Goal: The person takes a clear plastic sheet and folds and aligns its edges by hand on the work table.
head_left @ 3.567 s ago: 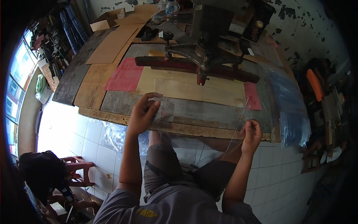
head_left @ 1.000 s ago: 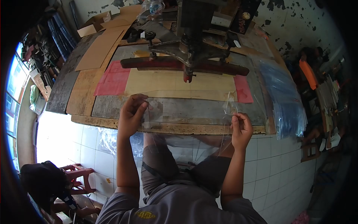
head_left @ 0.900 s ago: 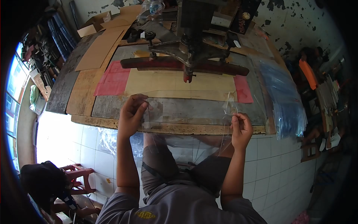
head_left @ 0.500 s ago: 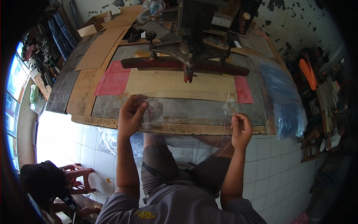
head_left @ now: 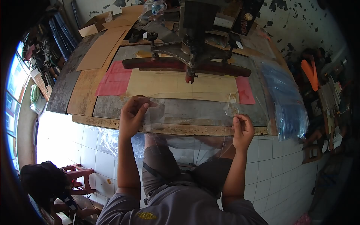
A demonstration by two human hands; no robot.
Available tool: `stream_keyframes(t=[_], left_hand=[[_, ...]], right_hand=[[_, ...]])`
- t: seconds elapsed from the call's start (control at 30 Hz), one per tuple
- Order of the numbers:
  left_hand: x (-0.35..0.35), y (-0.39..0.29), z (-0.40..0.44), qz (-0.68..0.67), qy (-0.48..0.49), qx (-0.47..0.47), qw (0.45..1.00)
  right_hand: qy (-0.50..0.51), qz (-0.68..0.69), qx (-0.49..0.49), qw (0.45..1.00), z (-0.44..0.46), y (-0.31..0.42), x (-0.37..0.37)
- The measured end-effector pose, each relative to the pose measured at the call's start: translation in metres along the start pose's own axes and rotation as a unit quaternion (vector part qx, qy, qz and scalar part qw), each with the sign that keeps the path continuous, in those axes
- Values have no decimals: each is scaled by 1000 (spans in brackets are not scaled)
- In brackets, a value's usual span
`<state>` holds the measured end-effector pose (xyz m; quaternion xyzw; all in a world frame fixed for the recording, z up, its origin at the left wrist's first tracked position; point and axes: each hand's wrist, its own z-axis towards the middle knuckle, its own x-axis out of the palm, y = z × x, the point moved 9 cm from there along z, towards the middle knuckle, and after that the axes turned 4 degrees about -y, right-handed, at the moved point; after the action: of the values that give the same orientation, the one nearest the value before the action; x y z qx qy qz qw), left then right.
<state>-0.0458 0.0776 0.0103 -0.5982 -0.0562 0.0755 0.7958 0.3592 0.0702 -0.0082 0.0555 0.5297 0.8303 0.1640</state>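
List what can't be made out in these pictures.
All in the head view:
- Lower edge of the clear plastic sheet between the hands: transparent, lost against lap and floor.
- Part of the yellow sheet: hidden by the red bar.
- Top of the press: cut off by the upper edge.
- Whatever the co-worker is handling: too dark and small.
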Motion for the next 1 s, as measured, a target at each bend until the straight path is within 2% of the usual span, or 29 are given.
stream_keyframes(t=[0.57,0.67,1.0], left_hand=[[1,-2,-2,8,-5,-19,1000],[-1,-2,-1,45,-13,8,999],[1,-1,0,14,-7,14,1000]], right_hand=[[13,-15,0,1000,0,-2,-1],[7,-15,-6,1000,0,-2,-1],[6,-5,-3,1000,0,-2,0]])
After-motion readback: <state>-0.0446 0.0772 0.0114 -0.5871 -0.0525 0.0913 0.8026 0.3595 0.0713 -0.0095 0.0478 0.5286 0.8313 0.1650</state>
